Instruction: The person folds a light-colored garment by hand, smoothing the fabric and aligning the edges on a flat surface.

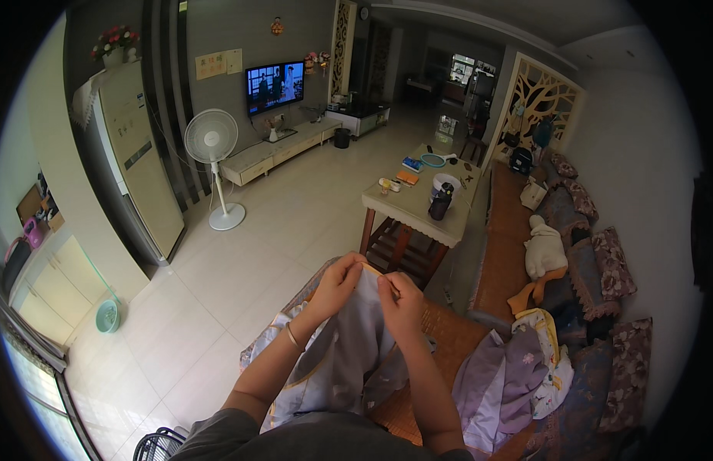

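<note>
A light grey fabric piece with orange edging (356, 322) hangs from both hands in front of me and drapes down toward my lap. My left hand (340, 283) pinches its orange-trimmed edge, and a bangle circles that wrist. Close by on the right, my right hand (400, 299) grips the same edge, with a short stretch of orange trim between the two. On the woven seat to my right lies a heap of purple fabric (494, 380), against a white printed cloth with yellow trim (555, 374).
Ahead stands a table (414, 213) bearing a dark bottle (441, 203), a white tub and a racket. A sofa (494, 230) with cushions runs along the right. To the left are a standing fan (219, 190), a fridge (140, 150) and a green basin (108, 317) on the tiled floor.
</note>
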Demonstrator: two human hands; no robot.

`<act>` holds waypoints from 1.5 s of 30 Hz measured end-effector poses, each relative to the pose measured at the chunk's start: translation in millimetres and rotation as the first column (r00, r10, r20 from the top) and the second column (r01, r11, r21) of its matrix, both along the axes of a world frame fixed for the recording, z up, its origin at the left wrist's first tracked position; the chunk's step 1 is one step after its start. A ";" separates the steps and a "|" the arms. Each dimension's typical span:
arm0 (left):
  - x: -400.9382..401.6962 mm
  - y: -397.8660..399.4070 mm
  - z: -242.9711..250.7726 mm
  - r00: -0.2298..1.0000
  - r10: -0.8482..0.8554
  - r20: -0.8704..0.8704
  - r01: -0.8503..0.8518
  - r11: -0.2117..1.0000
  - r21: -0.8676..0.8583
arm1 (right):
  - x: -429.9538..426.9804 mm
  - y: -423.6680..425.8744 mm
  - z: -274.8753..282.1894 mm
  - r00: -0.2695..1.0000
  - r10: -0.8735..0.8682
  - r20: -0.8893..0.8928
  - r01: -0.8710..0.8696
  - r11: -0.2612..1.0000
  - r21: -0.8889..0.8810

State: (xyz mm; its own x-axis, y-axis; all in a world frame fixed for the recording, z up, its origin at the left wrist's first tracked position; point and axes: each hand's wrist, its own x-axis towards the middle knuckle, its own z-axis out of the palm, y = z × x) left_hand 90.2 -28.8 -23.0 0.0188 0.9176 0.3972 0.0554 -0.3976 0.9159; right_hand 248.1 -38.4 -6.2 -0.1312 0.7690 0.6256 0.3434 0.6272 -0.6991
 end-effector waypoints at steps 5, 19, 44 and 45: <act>-3.8 -2.0 7.5 0.996 -0.017 -0.087 0.018 1.000 0.015 | 2.3 4.3 -2.0 0.997 -0.002 -0.079 0.003 1.000 0.017; -16.2 -18.4 20.0 0.977 -0.010 -0.214 0.024 0.998 0.065 | 17.4 -5.5 -27.9 0.988 0.139 0.068 -0.116 0.957 -0.265; -58.3 8.8 3.4 0.971 0.232 -0.050 -0.228 0.971 0.076 | 165.9 22.2 -209.8 0.921 -0.378 0.098 0.380 0.809 -0.448; -56.5 11.3 6.7 0.968 0.236 -0.090 -0.229 0.970 0.079 | 177.3 25.3 -196.0 0.916 -0.395 0.073 0.390 0.830 -0.400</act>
